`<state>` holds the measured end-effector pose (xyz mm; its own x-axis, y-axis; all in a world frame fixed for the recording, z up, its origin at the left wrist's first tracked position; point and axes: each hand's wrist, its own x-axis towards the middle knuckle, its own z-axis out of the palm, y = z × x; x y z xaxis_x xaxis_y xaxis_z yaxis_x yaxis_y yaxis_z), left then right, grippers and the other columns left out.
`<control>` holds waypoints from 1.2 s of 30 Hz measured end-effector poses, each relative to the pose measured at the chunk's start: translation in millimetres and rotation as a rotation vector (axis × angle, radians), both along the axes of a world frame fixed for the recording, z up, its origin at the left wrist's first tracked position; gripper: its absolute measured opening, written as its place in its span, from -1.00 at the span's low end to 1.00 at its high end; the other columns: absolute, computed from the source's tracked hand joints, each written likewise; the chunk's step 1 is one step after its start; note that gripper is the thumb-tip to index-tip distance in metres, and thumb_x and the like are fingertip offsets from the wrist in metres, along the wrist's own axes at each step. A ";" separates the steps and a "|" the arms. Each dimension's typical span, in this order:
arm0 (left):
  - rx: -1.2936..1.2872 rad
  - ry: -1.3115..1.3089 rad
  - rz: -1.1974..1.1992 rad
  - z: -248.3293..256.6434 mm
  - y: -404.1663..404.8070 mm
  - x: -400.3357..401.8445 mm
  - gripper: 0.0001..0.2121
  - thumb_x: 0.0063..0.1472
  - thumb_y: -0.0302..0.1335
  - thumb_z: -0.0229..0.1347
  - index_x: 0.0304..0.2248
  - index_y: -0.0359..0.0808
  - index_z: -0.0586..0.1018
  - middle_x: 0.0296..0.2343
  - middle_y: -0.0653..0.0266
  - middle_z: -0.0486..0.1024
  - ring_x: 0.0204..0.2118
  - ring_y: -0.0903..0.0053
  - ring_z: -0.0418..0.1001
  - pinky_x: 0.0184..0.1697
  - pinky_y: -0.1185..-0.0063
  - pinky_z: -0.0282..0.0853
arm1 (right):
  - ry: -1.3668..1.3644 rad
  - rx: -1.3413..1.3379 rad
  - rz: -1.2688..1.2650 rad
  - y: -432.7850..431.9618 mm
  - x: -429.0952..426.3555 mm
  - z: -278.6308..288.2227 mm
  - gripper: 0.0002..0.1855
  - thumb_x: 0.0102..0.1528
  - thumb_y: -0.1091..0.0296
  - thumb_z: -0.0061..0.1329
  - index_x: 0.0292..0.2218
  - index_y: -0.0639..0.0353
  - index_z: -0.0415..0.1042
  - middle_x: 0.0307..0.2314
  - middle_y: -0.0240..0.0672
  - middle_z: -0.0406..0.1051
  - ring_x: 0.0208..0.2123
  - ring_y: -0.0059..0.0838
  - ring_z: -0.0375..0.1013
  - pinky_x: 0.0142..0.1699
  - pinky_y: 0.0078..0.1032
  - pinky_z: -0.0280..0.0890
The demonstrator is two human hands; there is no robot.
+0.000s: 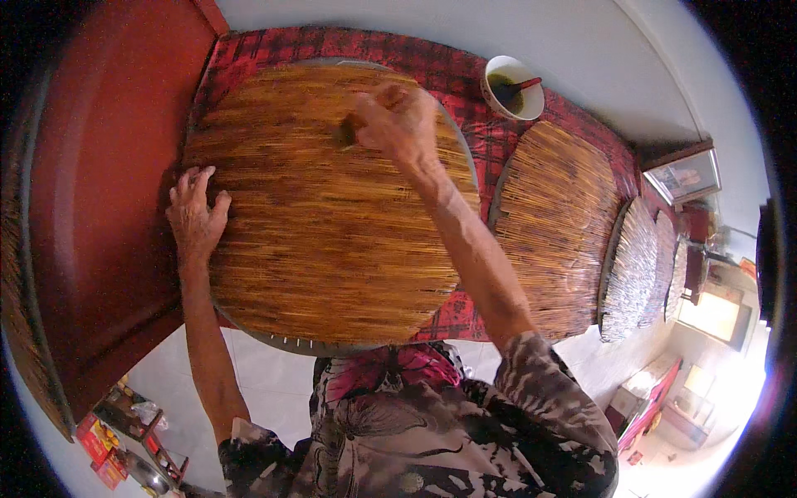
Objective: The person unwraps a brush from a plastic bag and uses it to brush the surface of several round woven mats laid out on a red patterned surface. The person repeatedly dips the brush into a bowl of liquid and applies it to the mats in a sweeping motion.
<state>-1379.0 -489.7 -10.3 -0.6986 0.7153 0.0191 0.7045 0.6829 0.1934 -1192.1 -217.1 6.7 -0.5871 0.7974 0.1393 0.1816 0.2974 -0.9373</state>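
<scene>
Before me lies a large round grey tray (464, 140), covered by a dense layer of thin brown sticks (336, 230) laid side by side. They look glossy and run left to right. My right hand (398, 121), blurred, is curled over the upper part of this layer. A small dark object (347, 131), too blurred to name, pokes out from its fingertips against the sticks. My left hand (198, 208) rests on the tray's left edge with fingers spread, holding nothing.
A white bowl (532, 99) of dark greenish liquid with a red-handled utensil (529, 83) stands behind, on a red-and-black checked cloth (464, 99). Rightward, a second stick-covered tray (554, 230) and several more follow. A picture frame (683, 177) leans there. A red panel (118, 187) borders the left.
</scene>
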 end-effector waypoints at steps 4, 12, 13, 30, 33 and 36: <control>0.175 -0.003 -0.075 -18.2 -23.5 -1.7 -0.60 0.15 -0.35 0.09 0.00 -0.16 0.46 0.03 0.06 0.31 0.02 0.08 0.28 0.10 0.16 0.17 | -0.031 -0.248 -0.189 32.9 85.6 16.9 -0.82 0.07 0.40 0.14 -0.46 0.36 0.51 -0.62 -0.34 0.48 -0.63 -0.62 0.43 -0.54 -0.57 0.42; 0.282 0.077 -0.082 -1.7 12.3 -36.4 -0.56 0.18 -0.30 0.10 0.07 -0.09 0.43 0.13 0.04 0.22 0.15 0.06 0.16 0.16 0.15 0.13 | 0.237 -0.283 -0.014 8.8 1.2 54.5 -0.80 0.09 0.37 0.12 -0.41 0.37 0.48 -0.59 -0.25 0.50 -0.63 -0.54 0.50 -0.57 -0.54 0.41; 0.293 0.025 -0.083 -12.5 28.8 -42.4 -0.56 0.19 -0.28 0.10 0.08 -0.06 0.42 0.15 0.04 0.20 0.18 0.06 0.14 0.17 0.14 0.12 | 0.242 -0.278 0.078 9.3 -36.4 32.5 -0.77 0.10 0.35 0.12 -0.38 0.40 0.49 -0.56 -0.22 0.50 -0.59 -0.49 0.53 -0.54 -0.55 0.43; 0.190 -0.007 -0.149 -4.7 109.5 -21.6 -0.54 0.15 -0.31 0.11 0.07 -0.09 0.42 0.16 0.06 0.19 0.19 0.03 0.11 0.23 0.13 0.04 | 0.168 -0.384 0.061 59.8 -52.7 20.6 -0.77 0.04 0.42 0.17 -0.36 0.41 0.44 -0.54 -0.18 0.51 -0.56 -0.42 0.54 -0.52 -0.57 0.47; 0.118 -0.027 -0.143 -28.8 130.4 -22.0 -0.56 0.12 -0.31 0.08 0.04 -0.11 0.46 0.15 0.09 0.20 0.17 0.04 0.13 0.19 0.09 0.07 | 0.140 -0.342 0.049 81.3 -65.3 -20.6 -0.78 0.03 0.43 0.16 -0.41 0.42 0.43 -0.54 -0.13 0.51 -0.58 -0.39 0.54 -0.53 -0.52 0.49; 0.148 0.042 -0.121 -37.2 105.9 -30.6 -0.56 0.13 -0.30 0.06 0.03 -0.10 0.47 0.15 0.08 0.20 0.17 0.04 0.14 0.17 0.07 0.09 | 0.193 -0.380 -0.015 98.5 -7.3 -11.3 -0.77 0.10 0.40 0.09 -0.46 0.42 0.42 -0.55 -0.06 0.52 -0.62 -0.45 0.50 -0.56 -0.59 0.42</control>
<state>-1409.5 -383.8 -47.5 -0.6038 0.7814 0.1578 0.7895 0.5589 0.2537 -1199.4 -118.6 -4.6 -0.5670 0.8215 -0.0602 -0.0065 -0.0775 -0.9970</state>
